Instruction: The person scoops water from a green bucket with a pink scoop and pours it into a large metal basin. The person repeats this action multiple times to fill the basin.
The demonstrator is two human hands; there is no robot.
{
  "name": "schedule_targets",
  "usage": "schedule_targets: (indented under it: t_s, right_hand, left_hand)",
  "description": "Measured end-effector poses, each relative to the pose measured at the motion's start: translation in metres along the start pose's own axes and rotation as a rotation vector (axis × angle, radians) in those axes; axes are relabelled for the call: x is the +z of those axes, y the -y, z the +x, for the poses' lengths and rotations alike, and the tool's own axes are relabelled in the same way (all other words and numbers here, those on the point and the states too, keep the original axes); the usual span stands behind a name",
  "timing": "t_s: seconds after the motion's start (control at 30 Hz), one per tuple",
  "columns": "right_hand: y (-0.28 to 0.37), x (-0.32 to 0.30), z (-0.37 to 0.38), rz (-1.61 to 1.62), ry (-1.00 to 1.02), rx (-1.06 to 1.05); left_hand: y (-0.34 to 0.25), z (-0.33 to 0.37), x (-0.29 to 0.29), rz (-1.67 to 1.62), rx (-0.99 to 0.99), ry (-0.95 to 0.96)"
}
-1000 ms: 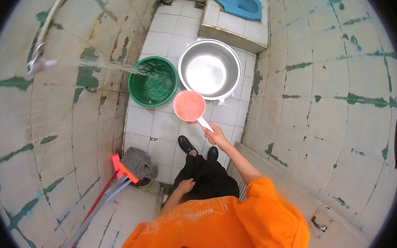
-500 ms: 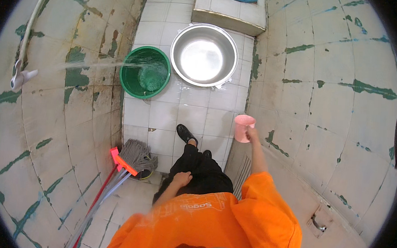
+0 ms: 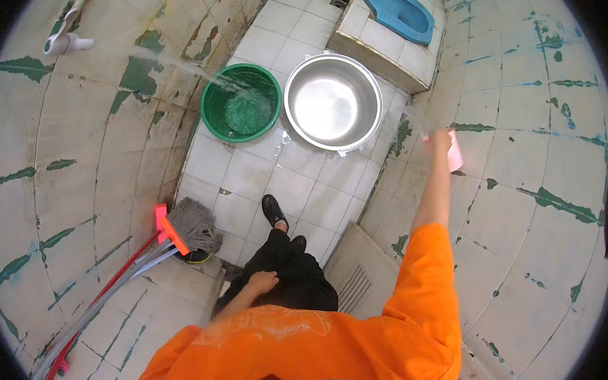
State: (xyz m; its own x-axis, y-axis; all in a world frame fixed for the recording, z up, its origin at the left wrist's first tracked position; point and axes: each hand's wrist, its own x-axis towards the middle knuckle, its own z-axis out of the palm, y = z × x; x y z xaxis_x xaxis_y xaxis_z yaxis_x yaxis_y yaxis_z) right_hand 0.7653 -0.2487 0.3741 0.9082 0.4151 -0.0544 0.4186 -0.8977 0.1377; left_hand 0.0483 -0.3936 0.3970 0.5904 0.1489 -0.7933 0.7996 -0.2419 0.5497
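My right hand (image 3: 441, 138) is closed on a pink plastic mug (image 3: 456, 155) and stretched out close to the right wall. The mug is tilted, and a faint blur of water shows to its left. My left hand (image 3: 263, 281) lies against the black trousers (image 3: 285, 269) at my lap, its fingers curled; whether it grips the cloth is hidden. Ahead on the tiled floor stands a large silver metal basin (image 3: 321, 132), its inside shiny. Touching distance to its left is a green plastic tub (image 3: 207, 118) with water churning in it.
A white tap (image 3: 69, 43) on the left wall sprays a stream into the green tub. A blue squat toilet (image 3: 398, 15) sits on a raised tiled step (image 3: 378, 59) at the far right. A grey mop (image 3: 194, 225) and an orange-headed squeegee (image 3: 169, 234) lean at the left. A vented panel (image 3: 354, 287) is near my right.
My right arm has swung forward and to the right, carrying the pink mug up beside the wall and tipping it. The view has turned slightly. My left hand stays at my lap.
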Motion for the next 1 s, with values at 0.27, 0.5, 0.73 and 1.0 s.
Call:
schedule_targets:
  t_s: [0.27,0.5,0.73,1.0]
  right_hand:
    - [0.125,-0.153,0.020,-0.259,-0.169,-0.210]
    - [0.204,-0.135,-0.025,0.015,-0.345,-0.343]
    - [0.316,-0.079,-0.151,0.233,0.297,-0.698]
    - [0.429,-0.042,-0.267,0.895,1.115,-0.367]
  left_hand:
    - [-0.018,-0.004,-0.012,-0.077,-0.094,0.035]
    - [-0.021,-0.001,-0.014,-0.149,-0.110,0.007]
    - [-0.015,0.005,-0.008,-0.166,-0.088,0.002]
    - [-0.014,0.004,-0.014,-0.192,-0.075,-0.022]
